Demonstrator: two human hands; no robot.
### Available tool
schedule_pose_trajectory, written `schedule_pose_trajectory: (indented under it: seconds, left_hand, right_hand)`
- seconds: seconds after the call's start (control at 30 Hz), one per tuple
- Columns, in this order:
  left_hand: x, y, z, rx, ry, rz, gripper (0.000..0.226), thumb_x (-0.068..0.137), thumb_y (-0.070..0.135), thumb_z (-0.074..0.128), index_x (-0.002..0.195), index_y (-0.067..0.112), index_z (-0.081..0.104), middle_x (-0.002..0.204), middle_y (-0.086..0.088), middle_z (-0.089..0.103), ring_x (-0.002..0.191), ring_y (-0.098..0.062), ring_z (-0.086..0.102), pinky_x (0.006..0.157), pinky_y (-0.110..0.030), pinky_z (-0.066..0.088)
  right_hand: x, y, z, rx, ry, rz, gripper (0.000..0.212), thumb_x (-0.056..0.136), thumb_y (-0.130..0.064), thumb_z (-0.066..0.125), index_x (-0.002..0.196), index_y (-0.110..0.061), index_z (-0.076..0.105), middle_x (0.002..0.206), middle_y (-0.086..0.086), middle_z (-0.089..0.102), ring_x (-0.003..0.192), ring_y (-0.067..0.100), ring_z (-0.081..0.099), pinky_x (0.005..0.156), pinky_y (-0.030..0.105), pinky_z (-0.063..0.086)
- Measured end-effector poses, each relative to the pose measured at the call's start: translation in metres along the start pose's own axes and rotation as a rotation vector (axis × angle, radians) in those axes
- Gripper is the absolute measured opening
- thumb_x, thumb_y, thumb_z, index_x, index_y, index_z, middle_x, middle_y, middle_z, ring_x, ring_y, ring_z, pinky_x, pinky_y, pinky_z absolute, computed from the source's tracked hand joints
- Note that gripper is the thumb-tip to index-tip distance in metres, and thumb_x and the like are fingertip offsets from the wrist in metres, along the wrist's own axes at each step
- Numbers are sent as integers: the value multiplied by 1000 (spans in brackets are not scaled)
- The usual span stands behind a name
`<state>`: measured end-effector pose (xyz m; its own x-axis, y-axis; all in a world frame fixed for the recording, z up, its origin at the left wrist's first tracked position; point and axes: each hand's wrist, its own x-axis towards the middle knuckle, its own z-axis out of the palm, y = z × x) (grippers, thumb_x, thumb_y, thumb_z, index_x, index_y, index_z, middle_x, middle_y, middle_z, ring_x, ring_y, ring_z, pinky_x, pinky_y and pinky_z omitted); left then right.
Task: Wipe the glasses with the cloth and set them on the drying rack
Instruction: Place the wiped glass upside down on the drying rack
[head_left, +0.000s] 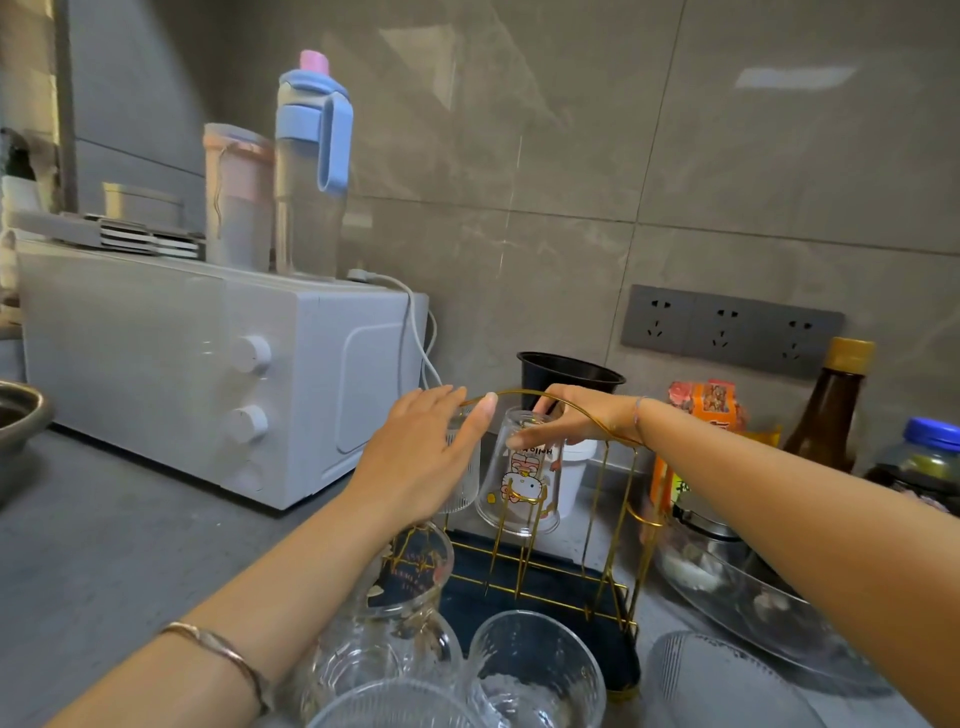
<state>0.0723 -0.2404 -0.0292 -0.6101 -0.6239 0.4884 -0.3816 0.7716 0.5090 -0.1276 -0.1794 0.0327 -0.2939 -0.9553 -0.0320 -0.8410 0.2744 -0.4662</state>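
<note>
A gold wire drying rack (621, 525) with a dark tray stands mid-counter. My right hand (582, 415) grips the base of an upside-down clear glass with a cartoon cat print (519, 488), which sits over a rack prong. My left hand (426, 457) wraps around an upside-down ribbed glass (462, 493) just left of it, thumb touching the rack's arched handle. Another printed glass (415, 566) hangs tilted at the rack's front left. Several clear glasses (535, 670) stand upright in front of the rack. A grey striped cloth (701, 680) lies at the lower right.
A white countertop oven (171, 364) with bottles on top fills the left. Behind the rack stand a black cup (569, 371) and a white cup (574, 478). A glass bowl (753, 608), a sauce bottle (831, 410), snack packets and jars crowd the right. A metal bowl (15, 421) sits far left.
</note>
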Motion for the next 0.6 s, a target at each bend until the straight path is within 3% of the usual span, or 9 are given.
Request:
schedule_pose_trajectory:
  seconds: [0.13, 0.27, 0.43, 0.6]
  left_hand:
    - [0, 1, -1, 3, 4, 2, 94, 75, 73, 4, 150, 25, 32, 156, 6, 31, 146, -15, 21, 120, -41, 20]
    - [-1, 1, -1, 2, 3, 4, 95, 73, 74, 4, 149, 25, 33, 156, 6, 32, 145, -15, 22, 119, -42, 21]
    - [-1, 2, -2, 22, 11, 15, 93, 74, 74, 6, 148, 25, 35, 154, 6, 35, 143, -14, 25, 118, -39, 24]
    - [-3, 3, -3, 65, 14, 20, 90, 76, 74, 8, 147, 25, 36, 153, 5, 37, 142, -14, 27, 116, -39, 27]
  right_hand:
    - [1, -2, 2, -73, -4, -28, 46, 79, -45, 70, 101, -10, 51, 91, 12, 46, 75, 15, 41, 63, 21, 33]
    - [5, 2, 1, -104, 25, -24, 55, 77, -51, 69, 106, -8, 52, 95, 7, 53, 82, 15, 46, 73, 25, 38]
    - [6, 5, 0, -131, 16, -64, 58, 82, -50, 64, 127, -16, 49, 117, 2, 55, 104, 16, 53, 92, 29, 45]
    - [2, 9, -2, 7, 115, -102, 60, 80, -53, 64, 125, -15, 55, 113, 1, 61, 100, 14, 57, 82, 21, 43]
